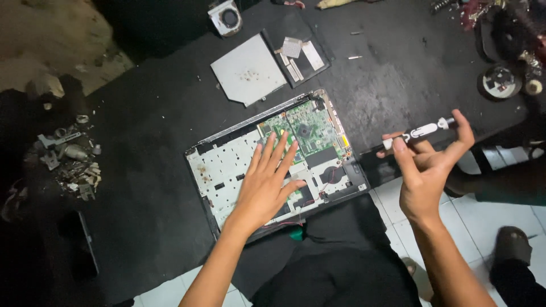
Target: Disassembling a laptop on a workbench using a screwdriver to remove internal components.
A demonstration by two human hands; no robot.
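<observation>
An opened laptop base (pixel 227 165) lies on a black mat, its green circuit board (pixel 310 128) exposed at the right half. My left hand (pixel 266 185) rests flat on the laptop's inner frame, fingers spread and pointing toward the circuit board, holding nothing. My right hand (pixel 429 165) is raised to the right of the laptop, off the mat's edge, and grips a black and white screwdriver (pixel 420 132) held roughly level between thumb and fingers.
A silver optical drive (pixel 248 70), a black panel with small parts (pixel 298 54) and a fan (pixel 225 17) lie behind the laptop. A pile of metal scraps and screws (pixel 71 159) sits far left. Round parts (pixel 500 81) are at the far right. White floor tiles (pixel 392 199) show below.
</observation>
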